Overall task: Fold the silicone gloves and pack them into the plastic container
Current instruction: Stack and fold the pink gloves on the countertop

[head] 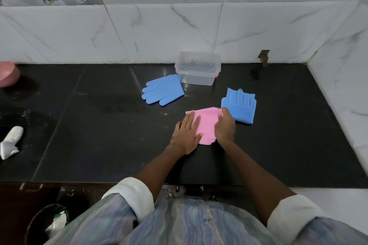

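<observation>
— Where were your hands just then?

— Both were down on the pink glove (206, 125), which lay folded on the black counter (99, 125) right in front of me. My left hand (186, 135) was spread flat, fingers straight, pressing its left side. It gripped nothing, only pressed.

— And the right?

— My right hand (225, 127) sat on the right side of the glove with the fingers curled over its far right corner. I cannot tell whether they pinched the edge or just pushed on it.

— What about the other gloves?

— One blue glove (163, 90) lay flat and unfolded, fingers pointing left, its cuff touching the near left corner of the clear plastic container (198, 69). The other blue glove (240, 106) was folded, fingers doubled back over the palm, bristles showing at its near edge. It lay just beside my right hand.

— And the container?

— It stood against the marble-tiled wall (179, 26), open on top, with none of the gloves in it. Far to the left sat a pink bowl (8, 73) at the counter's edge and a white object (11, 142) nearer me.
</observation>
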